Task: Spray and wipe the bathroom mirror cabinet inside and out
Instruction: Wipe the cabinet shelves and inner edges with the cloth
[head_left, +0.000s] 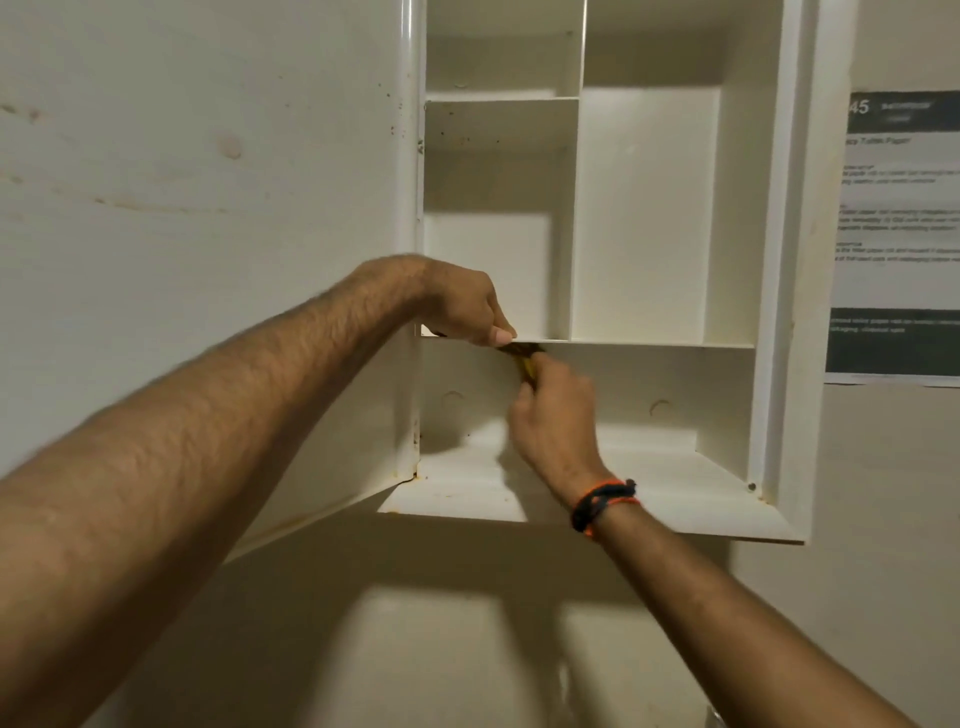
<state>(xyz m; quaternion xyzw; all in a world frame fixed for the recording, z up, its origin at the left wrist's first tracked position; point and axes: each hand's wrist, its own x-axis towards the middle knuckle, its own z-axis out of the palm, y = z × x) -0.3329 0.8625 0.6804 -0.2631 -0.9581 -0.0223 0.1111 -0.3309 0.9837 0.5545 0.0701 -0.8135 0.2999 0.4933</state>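
Observation:
The white mirror cabinet (644, 218) hangs open on the wall, its shelves bare. Its door (208, 208) is swung out to the left, showing a stained inner face. My left hand (467, 306) rests on the front edge of the lower shelf (649, 344), fingers curled with the thumb on the edge. Just below it my right hand (556, 415), with an orange and black wristband, pinches a small yellow-and-dark thing (524, 359) against the underside of that shelf. Most of that thing is hidden by the fingers, so I cannot tell what it is.
A printed notice (898, 234) is stuck on the wall right of the cabinet. Rust spots mark the hinge edge (417, 145). The bottom compartment (675, 467) is open toward me. Plain wall (467, 649) lies below the cabinet.

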